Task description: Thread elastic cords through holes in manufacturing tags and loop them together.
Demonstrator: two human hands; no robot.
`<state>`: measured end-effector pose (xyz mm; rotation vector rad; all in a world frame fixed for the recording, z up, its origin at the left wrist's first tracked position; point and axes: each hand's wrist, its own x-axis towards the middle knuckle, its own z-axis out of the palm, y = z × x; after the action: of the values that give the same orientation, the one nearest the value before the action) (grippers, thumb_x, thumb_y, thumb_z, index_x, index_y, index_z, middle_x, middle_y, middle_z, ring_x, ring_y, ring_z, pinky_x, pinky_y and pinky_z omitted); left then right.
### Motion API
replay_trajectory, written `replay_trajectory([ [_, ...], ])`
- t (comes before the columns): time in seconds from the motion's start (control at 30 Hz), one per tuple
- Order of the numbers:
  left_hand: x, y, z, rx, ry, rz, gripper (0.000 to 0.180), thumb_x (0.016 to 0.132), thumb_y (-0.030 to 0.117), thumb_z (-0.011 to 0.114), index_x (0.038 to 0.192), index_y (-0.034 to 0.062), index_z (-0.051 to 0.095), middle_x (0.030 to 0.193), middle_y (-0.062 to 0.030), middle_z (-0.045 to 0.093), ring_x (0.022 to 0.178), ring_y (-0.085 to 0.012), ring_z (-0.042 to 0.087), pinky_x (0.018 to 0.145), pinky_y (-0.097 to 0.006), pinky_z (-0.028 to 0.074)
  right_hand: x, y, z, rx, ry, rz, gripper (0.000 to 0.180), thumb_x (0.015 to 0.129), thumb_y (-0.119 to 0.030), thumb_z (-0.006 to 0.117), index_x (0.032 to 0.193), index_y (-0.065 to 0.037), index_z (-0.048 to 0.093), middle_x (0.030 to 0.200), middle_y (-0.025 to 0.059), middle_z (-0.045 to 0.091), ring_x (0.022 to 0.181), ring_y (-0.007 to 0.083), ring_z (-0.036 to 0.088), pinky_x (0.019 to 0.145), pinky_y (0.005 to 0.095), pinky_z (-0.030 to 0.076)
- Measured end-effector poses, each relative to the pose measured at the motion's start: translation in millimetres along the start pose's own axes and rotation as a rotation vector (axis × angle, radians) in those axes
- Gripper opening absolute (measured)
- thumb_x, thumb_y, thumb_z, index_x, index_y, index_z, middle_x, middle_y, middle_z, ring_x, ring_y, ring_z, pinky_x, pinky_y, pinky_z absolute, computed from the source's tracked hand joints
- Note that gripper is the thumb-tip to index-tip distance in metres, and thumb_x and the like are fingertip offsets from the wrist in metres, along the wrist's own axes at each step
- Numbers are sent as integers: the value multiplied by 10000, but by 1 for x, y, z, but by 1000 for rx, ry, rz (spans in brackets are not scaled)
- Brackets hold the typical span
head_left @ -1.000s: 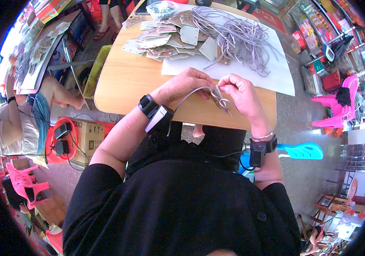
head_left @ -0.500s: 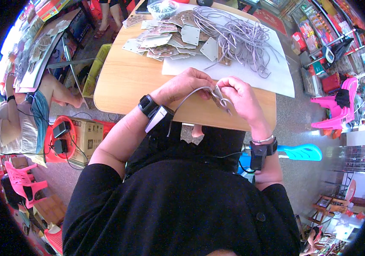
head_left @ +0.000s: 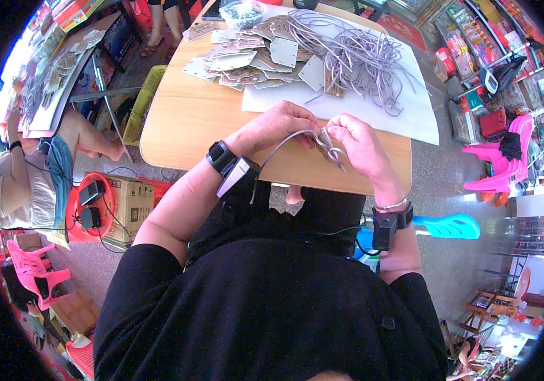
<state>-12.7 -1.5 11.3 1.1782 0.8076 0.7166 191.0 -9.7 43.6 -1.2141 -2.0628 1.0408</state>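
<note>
Above the pale wooden counter's near edge, the left hand and right hand, fingers pinched on a small flat brownish piece, seemingly work a thin grey cord; next needs steady tension.

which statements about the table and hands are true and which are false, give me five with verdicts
1. The left hand and right hand meet at a flat piece with a grey cord. True.
2. The tangle of grey cords lies left of the pile of flat pieces. False: it lies to the right of the pile.
3. A clear tub stands near the far edge of the table. True.
4. The white sheet lies on the floor. False: it lies on the table, partly under the tangle.
5. The right wrist is bare. False: it bears a black device and a bracelet.
</note>
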Motion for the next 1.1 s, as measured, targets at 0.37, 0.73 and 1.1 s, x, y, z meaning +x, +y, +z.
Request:
replay_trajectory([
  [0.37, 2, -2, -1, 15, 30, 27, 216, 869, 177, 606, 938, -19, 667, 818, -67, 666, 698, -124, 629, 668, -238, 503, -5, -11, 3, 236, 22, 78, 141, 932, -107, 482, 967, -14, 582, 778, 5, 577, 740, 62, 521, 663, 244, 438],
  [0.73, 8, -4, 1, 15, 27, 39, 195, 878, 175, 590, 880, -5, 665, 822, -73, 669, 715, -120, 628, 670, -245, 496, 12, -18, 14, -380, 349, -560, 57, 865, -72, 509, 880, -17, 514, 746, 78, 543, 639, 253, 510, 663, 348, 440],
  [1.1, 5, -9, 0, -202, 102, 155, 212, 916, 179, 570, 975, -13, 635, 922, -88, 663, 800, -158, 655, 770, -260, 537, -12, -81, -26, 457, 325, -312, 362, 897, -243, 580, 1160, -23, 465, 1009, 78, 532, 855, 158, 534, 752, 288, 432],
])
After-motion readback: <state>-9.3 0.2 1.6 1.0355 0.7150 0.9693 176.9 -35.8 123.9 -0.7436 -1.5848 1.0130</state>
